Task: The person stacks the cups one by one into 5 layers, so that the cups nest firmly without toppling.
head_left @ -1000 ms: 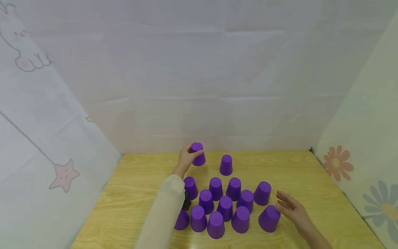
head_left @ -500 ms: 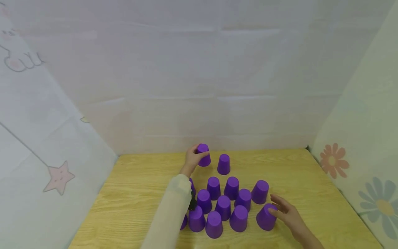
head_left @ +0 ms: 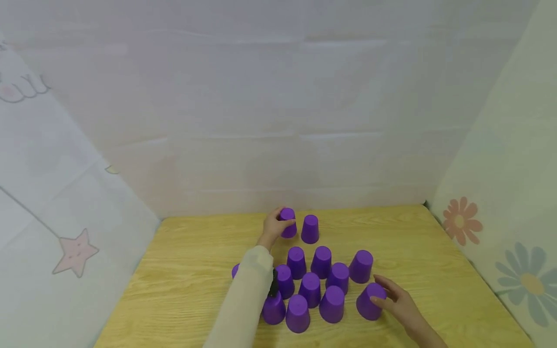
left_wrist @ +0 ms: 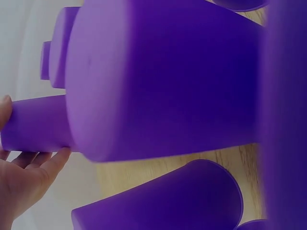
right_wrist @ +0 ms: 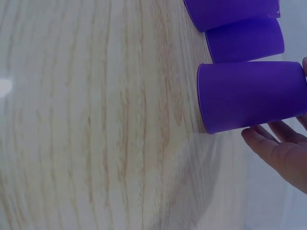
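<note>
At the back of the table, my left hand (head_left: 275, 225) grips an upside-down purple cup (head_left: 289, 227), with its thumb across the near side. The left wrist view also shows this cup (left_wrist: 38, 124) between the thumb and fingers of the hand (left_wrist: 29, 187). Just to its right, a little apart, stands another purple cup (head_left: 310, 230). Whether the held cup touches the table cannot be told. At the front right, my right hand (head_left: 402, 304) lies loosely about an upside-down cup (head_left: 371, 302). Its fingers (right_wrist: 268, 146) are close along that cup's side (right_wrist: 249, 93); firm contact is unclear.
Several more purple cups, such as one at the front (head_left: 298, 314) and one behind it (head_left: 296, 263), stand upside down in the middle of the wooden table (head_left: 183, 251). My left sleeve (head_left: 243, 290) hides some of them. A pale cloth wall (head_left: 278, 121) rises behind the table.
The left hand has brought its cup rightward and lower, near the standing back cup. The right hand has come in around the front-right cup, which stays in place.
</note>
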Motion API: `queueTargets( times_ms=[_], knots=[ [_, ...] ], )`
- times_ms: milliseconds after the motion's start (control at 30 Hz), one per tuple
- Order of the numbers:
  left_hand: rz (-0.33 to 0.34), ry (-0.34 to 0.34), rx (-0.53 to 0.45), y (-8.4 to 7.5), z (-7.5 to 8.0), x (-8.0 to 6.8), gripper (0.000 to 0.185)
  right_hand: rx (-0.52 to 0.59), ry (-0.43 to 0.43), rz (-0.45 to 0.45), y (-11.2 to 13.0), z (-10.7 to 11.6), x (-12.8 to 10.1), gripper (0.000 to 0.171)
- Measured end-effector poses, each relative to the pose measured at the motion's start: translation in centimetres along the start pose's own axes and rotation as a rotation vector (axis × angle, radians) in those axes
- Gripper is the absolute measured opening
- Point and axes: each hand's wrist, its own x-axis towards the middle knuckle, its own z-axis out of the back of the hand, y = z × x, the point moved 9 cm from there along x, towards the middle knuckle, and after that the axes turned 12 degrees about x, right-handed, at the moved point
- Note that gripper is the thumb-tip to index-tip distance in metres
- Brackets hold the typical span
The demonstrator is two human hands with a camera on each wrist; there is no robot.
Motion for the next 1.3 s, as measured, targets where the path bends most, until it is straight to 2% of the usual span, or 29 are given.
queueTargets(
  times_ms=[167,467,633,933,1133,1300],
  knots=[
    [0.017,0.007,0.026,0.3,-0.5,0.0,0.057,-0.009,-0.008,-0.005,-0.6,0.2,0.1,0.063],
    [0.023,0.04,0.08,1.1,-0.6,0.5,0.055,-0.007,-0.039,-0.075,-2.1,0.1,-0.2,0.064],
    [0.036,0.062,0.104,1.6,-0.7,0.8,0.055,0.01,-0.027,-0.075,-1.9,0.0,-0.3,0.064],
    [0.058,0.12,0.08,1.3,-1.5,0.6,0.059,-0.002,-0.031,-0.077,-1.6,0.2,-0.7,0.062],
    [0.064,0.118,0.078,1.3,-2.1,1.0,0.06,0.01,-0.029,-0.075,-1.3,0.2,-0.8,0.061],
    [0.075,0.121,0.086,1.6,-2.6,0.8,0.057,0.002,-0.034,-0.07,-1.2,0.2,-0.8,0.06]
  ],
)
